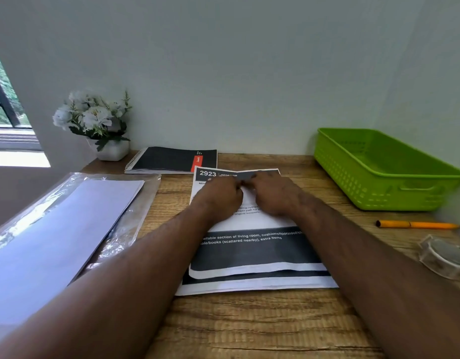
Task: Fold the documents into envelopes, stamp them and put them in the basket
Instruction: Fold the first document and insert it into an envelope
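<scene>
Both hands, left hand [221,196] and right hand [271,194], have fingers curled down onto the far end of the printed white paper document [249,229] lying mid wooden table [262,327], so honestly uneven pressure could skew the fold.

A home desk or small study corner — a wood-grain tabletop [249,327] pushed against a plain pale wall. At upper left, a window [6,104] shows greenery outside; beside it stand potted white flowers [94,120]. A spiral notebook [172,159], an orange pen [418,224] and a green plastic basket [384,187] at right — ordinary paperwork gear.
</scene>
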### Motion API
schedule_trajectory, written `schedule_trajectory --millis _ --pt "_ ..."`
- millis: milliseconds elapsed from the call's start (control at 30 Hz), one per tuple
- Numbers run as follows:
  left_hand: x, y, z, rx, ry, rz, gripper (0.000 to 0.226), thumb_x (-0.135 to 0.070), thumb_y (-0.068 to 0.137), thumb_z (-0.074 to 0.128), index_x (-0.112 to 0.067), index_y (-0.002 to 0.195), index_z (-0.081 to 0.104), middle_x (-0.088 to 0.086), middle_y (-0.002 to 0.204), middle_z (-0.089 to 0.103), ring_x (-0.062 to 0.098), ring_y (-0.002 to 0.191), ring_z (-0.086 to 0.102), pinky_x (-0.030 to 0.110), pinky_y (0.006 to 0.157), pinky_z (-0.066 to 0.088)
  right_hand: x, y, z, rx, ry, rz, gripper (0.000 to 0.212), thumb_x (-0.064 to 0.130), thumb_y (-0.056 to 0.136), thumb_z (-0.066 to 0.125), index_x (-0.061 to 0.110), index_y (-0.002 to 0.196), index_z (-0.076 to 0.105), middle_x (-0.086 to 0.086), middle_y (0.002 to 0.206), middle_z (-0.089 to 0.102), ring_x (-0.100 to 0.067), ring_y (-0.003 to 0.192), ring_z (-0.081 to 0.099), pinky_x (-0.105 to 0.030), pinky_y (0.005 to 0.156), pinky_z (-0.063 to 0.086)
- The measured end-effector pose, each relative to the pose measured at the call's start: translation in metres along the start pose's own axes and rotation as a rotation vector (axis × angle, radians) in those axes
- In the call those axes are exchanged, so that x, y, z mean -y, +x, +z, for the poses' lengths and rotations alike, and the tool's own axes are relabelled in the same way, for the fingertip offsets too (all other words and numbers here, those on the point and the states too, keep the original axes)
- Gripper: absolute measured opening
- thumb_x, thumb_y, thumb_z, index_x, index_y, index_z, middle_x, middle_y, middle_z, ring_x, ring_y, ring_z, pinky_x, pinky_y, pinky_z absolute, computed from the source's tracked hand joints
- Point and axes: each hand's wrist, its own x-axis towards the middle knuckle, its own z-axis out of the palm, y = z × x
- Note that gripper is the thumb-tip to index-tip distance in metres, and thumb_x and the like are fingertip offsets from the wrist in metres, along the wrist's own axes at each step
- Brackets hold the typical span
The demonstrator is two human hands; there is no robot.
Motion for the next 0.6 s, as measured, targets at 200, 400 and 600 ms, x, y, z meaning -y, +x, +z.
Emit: schedule_trajectory --millis 200,400,600 --pt "-0.005 -0.003 -0.003 0.005 0.022 0.003 0.032 -0.02 0.095 0.038 -0.013 0.106 0.067 0.012 0.109 0.067 0.031 0.102 0.06 0.036 0.089 0.044 0.016 -0.002 0.004 0.005 -0.064 0.058 0.039 0.011 0.094 0.039 0.019 0.13 0.053 -0.009 0.129 0.045 -0.035 0.119 0.049 -0.043 0.087 0.047" --pt "-0.014 -0.009 -0.012 0.047 0.035 -0.006 0.024 -0.016 0.092 0.046 -0.01 0.105 0.065 0.014 0.107 0.068 0.033 0.101 0.062 0.037 0.089 0.045 0.038 -0.004 -0.008 0.001 -0.232 0.102 0.037 0.014 0.094 0.043 0.018 0.129 0.055 -0.003 0.144 0.032 -0.033 0.132 0.031 -0.044 0.101 0.035" --pt "-0.012 -0.008 -0.01 0.061 0.052 -0.015 0.025 -0.02 0.092 0.046 -0.01 0.104 0.066 0.013 0.109 0.067 0.033 0.103 0.06 0.04 0.093 0.045 0.039 -0.003 -0.006 -0.012 -0.304 0.174 0.038 0.024 0.097 0.038 0.026 0.132 0.052 0.0 0.147 0.032 -0.034 0.136 0.024 -0.044 0.108 0.022"
